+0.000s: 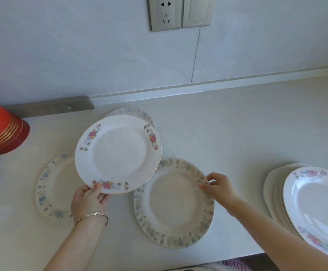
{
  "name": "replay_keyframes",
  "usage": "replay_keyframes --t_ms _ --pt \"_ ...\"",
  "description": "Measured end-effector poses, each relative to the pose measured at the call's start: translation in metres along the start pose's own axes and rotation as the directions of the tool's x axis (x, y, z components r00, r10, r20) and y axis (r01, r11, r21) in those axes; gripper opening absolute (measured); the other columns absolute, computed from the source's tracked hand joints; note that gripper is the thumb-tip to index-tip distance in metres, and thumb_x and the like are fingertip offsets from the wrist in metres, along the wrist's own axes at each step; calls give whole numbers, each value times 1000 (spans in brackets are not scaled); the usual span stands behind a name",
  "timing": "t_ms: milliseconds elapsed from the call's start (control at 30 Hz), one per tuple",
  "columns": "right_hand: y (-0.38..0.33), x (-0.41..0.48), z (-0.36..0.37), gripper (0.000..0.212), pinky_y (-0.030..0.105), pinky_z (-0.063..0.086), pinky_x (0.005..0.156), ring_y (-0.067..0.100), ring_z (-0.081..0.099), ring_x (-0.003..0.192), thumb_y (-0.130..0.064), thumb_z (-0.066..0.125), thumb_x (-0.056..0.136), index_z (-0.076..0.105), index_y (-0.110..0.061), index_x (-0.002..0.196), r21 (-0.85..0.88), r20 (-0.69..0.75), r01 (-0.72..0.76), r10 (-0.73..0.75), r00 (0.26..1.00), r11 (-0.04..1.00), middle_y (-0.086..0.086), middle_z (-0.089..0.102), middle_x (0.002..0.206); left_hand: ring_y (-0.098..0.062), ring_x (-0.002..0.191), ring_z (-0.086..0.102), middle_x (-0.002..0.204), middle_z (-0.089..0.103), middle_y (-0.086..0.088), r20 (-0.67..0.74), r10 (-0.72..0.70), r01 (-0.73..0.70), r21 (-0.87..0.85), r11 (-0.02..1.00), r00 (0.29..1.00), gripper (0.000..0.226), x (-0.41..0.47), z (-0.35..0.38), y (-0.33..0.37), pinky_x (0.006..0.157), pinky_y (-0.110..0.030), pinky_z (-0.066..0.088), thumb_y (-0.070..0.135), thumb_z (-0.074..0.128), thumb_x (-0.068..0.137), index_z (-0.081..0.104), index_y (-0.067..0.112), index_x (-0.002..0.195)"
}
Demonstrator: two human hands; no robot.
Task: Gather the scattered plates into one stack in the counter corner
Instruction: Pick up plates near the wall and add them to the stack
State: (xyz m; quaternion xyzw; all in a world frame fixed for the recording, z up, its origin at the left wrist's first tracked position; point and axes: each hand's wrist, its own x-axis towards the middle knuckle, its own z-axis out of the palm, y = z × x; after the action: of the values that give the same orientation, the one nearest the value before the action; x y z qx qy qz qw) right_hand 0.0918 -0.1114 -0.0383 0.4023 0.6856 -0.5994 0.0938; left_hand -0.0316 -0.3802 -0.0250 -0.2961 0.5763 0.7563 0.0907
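Note:
My left hand (90,200) grips the near rim of a white plate with pink flowers (118,153), held above the counter. My right hand (219,187) pinches the right rim of a beige plate with a grey-blue leaf border (174,204), which lies flat on the counter. A pale plate with blue flowers (55,186) lies at the left, partly under the held plate. Another patterned plate (132,112) peeks out behind it near the wall. A stack of plates (305,200), topped by a white pink-flowered one, stands at the right front edge.
A red cylinder with gold rings (2,132) stands at the left. A metal strip (49,106) lies along the wall base. A socket and switch (179,13) sit on the tiled wall. The counter's front edge (198,261) runs near my body.

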Motion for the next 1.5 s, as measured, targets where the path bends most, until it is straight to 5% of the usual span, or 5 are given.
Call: replay_keyframes --t_ms 200,467,867,1233,1500 --pt "7 -39 -127 14 14 47 41 3 58 39 1 64 82 63 -10 73 181 -276 130 -77 958 975 -4 66 46 -3 60 71 59 73 8 327 4 29 -95 995 945 25 -46 74 -7 60 -22 60 -2 42 95 55 14 80" --pt "63 -96 -273 15 15 47 37 6 56 34 3 59 83 63 -9 75 324 -530 157 41 847 933 -2 65 45 -3 53 70 54 71 7 474 -84 90 10 996 877 27 -115 168 -61 50 -22 58 -4 42 94 56 13 78" --pt "159 -95 -316 9 24 50 46 16 60 41 4 60 81 66 -3 80 482 -517 -11 295 804 876 9 65 56 -5 50 70 53 71 6 516 -173 81 196 977 839 24 -164 236 -106 49 -24 58 -4 42 94 56 12 82" --pt "170 -77 -294 21 32 39 57 32 58 73 -24 55 86 65 -7 80 42 -746 -191 158 647 981 13 65 79 -6 49 69 52 71 5 496 -171 73 211 975 851 24 -164 240 -107 47 -24 58 -4 43 93 56 13 81" --pt "177 -76 -290 21 32 38 61 30 55 76 -25 59 87 70 -7 89 -35 -792 -191 90 604 981 10 58 83 -7 49 70 52 71 4 488 -188 94 210 973 852 24 -163 232 -107 46 -23 57 -5 42 94 56 11 83"
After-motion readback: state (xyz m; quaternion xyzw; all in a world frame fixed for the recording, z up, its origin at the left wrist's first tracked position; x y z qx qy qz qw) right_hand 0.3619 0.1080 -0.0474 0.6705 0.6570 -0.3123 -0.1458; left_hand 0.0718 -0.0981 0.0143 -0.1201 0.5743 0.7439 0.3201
